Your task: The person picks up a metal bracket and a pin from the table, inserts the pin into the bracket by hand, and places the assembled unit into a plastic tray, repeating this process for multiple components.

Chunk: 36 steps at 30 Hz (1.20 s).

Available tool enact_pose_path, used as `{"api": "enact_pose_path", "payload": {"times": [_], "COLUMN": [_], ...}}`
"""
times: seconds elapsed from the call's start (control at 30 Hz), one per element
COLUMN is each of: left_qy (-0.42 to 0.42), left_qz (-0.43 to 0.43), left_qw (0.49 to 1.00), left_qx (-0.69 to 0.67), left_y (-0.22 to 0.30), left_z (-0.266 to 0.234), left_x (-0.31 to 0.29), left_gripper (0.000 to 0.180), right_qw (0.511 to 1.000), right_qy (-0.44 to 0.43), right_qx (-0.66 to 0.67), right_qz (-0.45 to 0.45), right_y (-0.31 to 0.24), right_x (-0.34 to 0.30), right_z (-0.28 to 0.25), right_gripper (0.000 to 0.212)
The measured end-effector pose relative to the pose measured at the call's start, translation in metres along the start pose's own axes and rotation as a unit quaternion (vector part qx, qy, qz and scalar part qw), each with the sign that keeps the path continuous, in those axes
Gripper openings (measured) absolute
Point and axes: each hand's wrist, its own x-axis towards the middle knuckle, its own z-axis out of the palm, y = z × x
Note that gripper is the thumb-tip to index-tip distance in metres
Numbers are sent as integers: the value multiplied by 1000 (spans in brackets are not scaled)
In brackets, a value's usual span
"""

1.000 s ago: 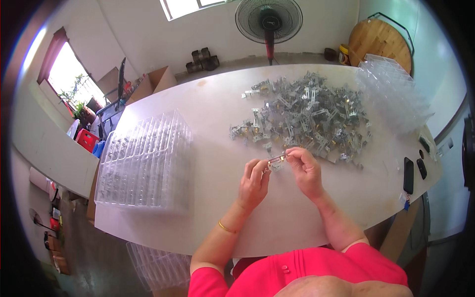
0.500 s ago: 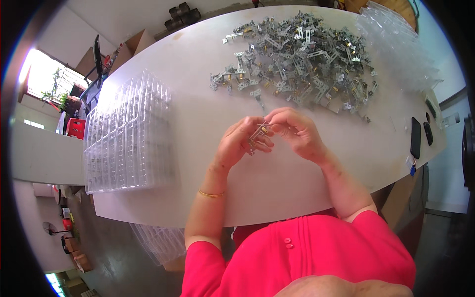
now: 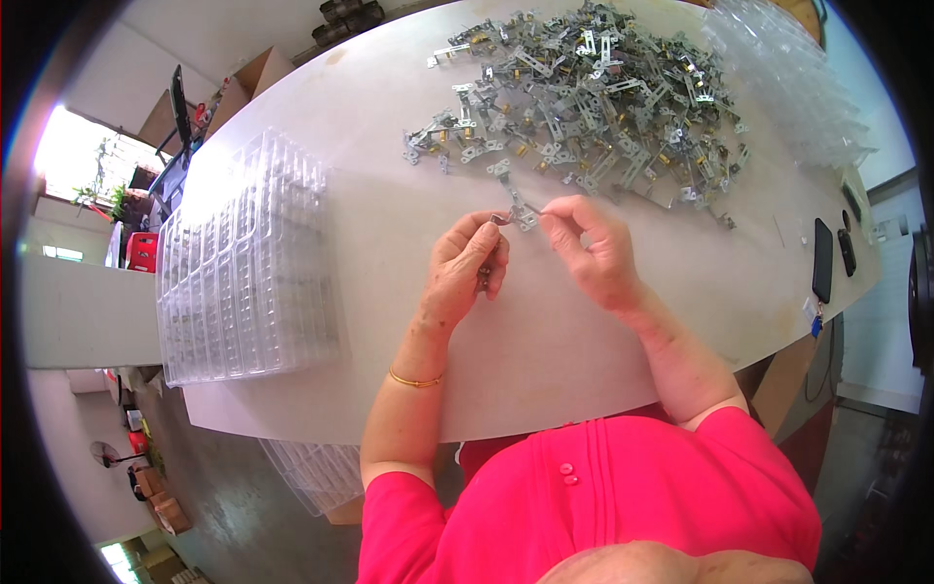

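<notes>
My left hand point(image 3: 463, 265) is curled closed around a small metal bracket point(image 3: 484, 279), mostly hidden by the fingers. A bit of metal pokes out past its thumb and forefinger. Just right of it, my right hand point(image 3: 595, 255) has thumb and forefinger pinched at the near end of another silver metal bracket point(image 3: 525, 218). That bracket stretches away toward the pile, and its far end point(image 3: 501, 170) lies on the white table. Beyond both hands spreads a large heap of similar metal brackets point(image 3: 593, 112), some with brass-coloured parts.
Stacked clear plastic trays point(image 3: 243, 273) stand on the table point(image 3: 409, 414) at left. More clear plastic trays point(image 3: 778, 88) lie at the far right. A black phone point(image 3: 822, 258) and small dark items point(image 3: 846, 251) rest near the right edge. Further trays point(image 3: 311, 472) sit below the table's front.
My hands have drawn apart slightly. My left fingers have folded over the bracket they hold, and my right hand has moved from it to the bracket lying just beyond.
</notes>
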Motion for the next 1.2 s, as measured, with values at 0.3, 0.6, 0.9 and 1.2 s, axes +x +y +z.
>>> {"api": "enact_pose_path", "payload": {"times": [0.3, 0.6, 0.9, 1.2], "left_qy": [21, 46, 67, -7], "left_qz": [12, 61, 178, 189], "left_qw": [1000, 986, 938, 925], "left_qx": [20, 149, 289, 329], "left_y": [0, 0, -17, -19], "left_z": [3, 10, 7, 13], "left_x": [1, -2, 1, 0], "left_gripper": [28, 25, 20, 16], "right_qw": [999, 996, 1000, 992], "right_qy": [-17, -5, -30, 52], "right_qx": [-29, -68, -4, -38], "right_qz": [-8, -57, -6, -112], "right_y": [1, 3, 3, -8], "right_x": [-1, -1, -6, 2], "right_z": [4, 5, 13, 6], "right_gripper": [4, 8, 7, 3]}}
